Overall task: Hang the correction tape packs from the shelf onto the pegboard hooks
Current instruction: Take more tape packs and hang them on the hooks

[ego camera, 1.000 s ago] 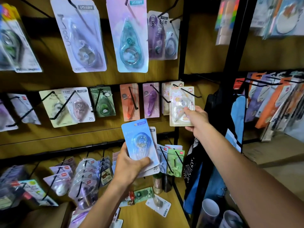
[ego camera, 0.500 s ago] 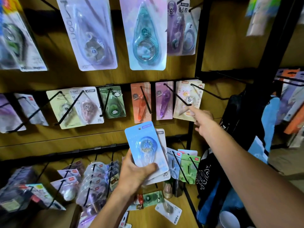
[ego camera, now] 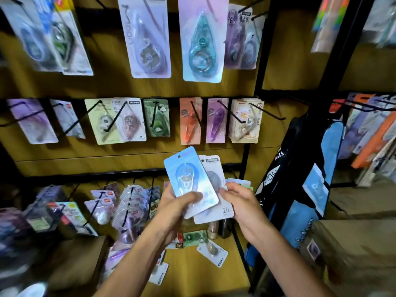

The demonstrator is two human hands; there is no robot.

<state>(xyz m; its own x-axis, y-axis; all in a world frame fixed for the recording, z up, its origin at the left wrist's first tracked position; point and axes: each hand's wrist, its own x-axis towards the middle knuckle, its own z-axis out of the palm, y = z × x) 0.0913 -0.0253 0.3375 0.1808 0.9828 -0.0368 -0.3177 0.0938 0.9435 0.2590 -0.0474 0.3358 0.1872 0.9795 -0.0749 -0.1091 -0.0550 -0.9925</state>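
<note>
Location: a stationery shop. A wooden pegboard carries rows of black hooks with carded correction tape packs. More packaged stock hangs on the adjacent rack.

A light blue correction tape pack with a clear blister stands tilted left, overlapping a white pack behind it; fingertips pinch their lower ends. Black hooks jut out above the fingertips.

Both forearms bare to the frame edge, no sleeves visible.
</note>
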